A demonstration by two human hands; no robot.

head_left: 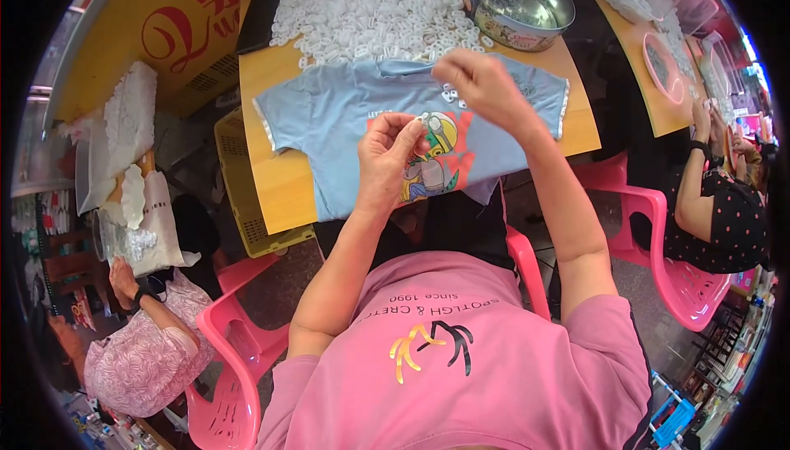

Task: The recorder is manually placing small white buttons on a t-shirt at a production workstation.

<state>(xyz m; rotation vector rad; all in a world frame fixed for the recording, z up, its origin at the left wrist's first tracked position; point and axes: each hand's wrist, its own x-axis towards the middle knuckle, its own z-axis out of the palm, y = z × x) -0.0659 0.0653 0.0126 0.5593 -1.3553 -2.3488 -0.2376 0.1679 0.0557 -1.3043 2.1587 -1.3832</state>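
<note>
A light blue T-shirt (329, 112) with a colourful cartoon print lies spread over the wooden table. Over the print, my left hand (387, 153) pinches a small white plastic piece (424, 117) between thumb and fingertips. Higher and to the right, my right hand (485, 92) is raised above the shirt with its fingers closed; what they hold, if anything, cannot be made out. Several loose white pieces (450, 96) rest on the shirt beneath it. A large heap of similar white pieces (354, 18) covers the table beyond the collar.
A round metal tin (514, 38) with small shiny contents stands at the back right. A yellow crate (247, 195) is beside the table's left edge. Pink chairs (226, 368) flank me. People work at left (152, 347) and right (720, 211), and a pink basket (662, 67) sits on the right-hand table.
</note>
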